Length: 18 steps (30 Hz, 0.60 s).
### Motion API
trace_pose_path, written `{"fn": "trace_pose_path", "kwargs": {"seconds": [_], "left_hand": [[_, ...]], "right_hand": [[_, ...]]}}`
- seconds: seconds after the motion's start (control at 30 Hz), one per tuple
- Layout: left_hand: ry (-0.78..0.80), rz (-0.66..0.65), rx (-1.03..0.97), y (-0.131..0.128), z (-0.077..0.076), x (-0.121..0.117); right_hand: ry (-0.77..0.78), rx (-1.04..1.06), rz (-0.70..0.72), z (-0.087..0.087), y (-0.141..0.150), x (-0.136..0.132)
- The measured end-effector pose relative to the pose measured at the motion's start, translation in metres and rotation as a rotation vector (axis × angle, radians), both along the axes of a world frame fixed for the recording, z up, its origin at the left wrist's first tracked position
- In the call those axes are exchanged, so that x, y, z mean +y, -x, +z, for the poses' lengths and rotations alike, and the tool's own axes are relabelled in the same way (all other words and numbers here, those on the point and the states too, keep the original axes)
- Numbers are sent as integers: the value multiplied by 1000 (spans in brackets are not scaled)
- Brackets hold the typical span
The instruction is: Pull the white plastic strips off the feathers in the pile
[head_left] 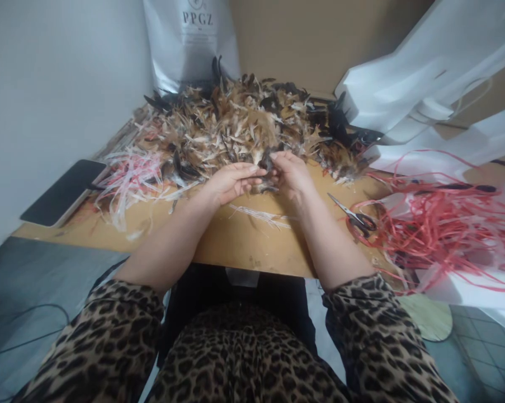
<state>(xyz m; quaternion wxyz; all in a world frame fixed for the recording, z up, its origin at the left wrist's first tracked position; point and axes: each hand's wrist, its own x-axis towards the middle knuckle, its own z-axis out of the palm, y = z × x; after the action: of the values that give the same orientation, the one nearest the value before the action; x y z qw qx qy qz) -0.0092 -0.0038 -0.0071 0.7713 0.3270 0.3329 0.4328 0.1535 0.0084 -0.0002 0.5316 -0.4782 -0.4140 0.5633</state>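
Note:
Both hands meet at the near edge of a large heap of brown, black and cream feathers (248,123). My left hand (235,180) is closed, thumb pressed toward the fingers; what lies in its pinch is too small to make out. A dark feather (267,162) shows between the hands, and my right hand (291,172) pinches it between thumb and fingers. Just below the hands, thin white strips (263,215) lie on the wooden table (248,246). Scissors (355,215) with black handles rest to the right of my right forearm.
At the left are a black phone-like device (63,190) and a tangle of white and pink strips (130,179). A pile of red plastic strips (445,224) spreads over the right side. A white printed bag (193,45) stands behind the feathers, and white sheeting (424,73) hangs at right.

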Motion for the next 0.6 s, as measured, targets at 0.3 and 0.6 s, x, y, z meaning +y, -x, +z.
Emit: {"fn": "trace_pose_path", "kwargs": {"seconds": [0.3,0.6], "left_hand": [[34,-23,-109,-1,-3,3],[64,3,-203,1,1,1]], "right_hand": [[-27,6,16,-5,14,-6],[51,268,338,1,4,-9]]}}
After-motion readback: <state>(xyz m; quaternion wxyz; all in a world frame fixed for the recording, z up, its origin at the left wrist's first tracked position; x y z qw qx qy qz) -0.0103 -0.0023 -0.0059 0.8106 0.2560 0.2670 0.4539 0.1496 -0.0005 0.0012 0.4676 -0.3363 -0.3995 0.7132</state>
